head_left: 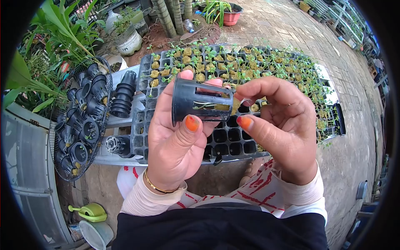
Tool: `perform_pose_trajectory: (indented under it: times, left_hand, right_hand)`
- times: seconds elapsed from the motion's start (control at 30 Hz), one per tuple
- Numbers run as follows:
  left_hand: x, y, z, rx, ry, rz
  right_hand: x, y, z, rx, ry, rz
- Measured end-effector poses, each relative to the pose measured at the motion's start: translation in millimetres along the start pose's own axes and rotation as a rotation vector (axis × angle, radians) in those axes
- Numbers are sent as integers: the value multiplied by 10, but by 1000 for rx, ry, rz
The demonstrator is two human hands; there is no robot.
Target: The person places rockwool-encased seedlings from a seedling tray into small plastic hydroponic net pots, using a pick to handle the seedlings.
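Observation:
My left hand (177,137) is wrapped round a black slotted net pot (200,100) lying on its side, its wide rim toward the palm. Pale stems show through the slots. A yellowish-brown plug (236,106) pokes out of the pot's narrow end. My right hand (283,121) has its thumb and forefinger curled about that plug; exact fingertip contact is hard to see. Beneath both hands lies a black seedling tray (139,118), with small green seedlings (254,62) in yellowish plugs across the far and right parts and several bare cells nearer me.
Left of the tray, a stack of black net pots (123,93) and a single net pot (119,145) lie on the pale table. A wire basket (109,89) full of net pots stands farther left. Below it are a green watering can (91,212) and a pale bucket (96,234).

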State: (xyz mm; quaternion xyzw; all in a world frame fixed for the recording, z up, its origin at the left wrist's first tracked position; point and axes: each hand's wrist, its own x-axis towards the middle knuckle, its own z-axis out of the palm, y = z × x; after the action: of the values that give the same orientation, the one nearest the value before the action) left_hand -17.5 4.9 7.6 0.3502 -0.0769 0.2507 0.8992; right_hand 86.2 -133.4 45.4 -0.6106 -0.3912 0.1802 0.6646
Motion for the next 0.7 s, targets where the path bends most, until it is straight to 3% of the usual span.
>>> perform_pose_trajectory:
  times: [0.23, 0.3, 0.4, 0.7]
  left_hand:
    - [-9, -30, 48, 67, -40, 17]
    - [-10, -35, 58, 87, -47, 24]
    - [-18, -36, 70, 127, -52, 32]
    - [-21, -34, 87, 185, -61, 47]
  right_hand:
    - [11, -33, 26, 118, 36, 133]
    - [26, -31, 30, 315, 35, 182]
    - [28, -18, 1, 384, 9, 220]
    - [44, 20, -16, 406, 0, 187]
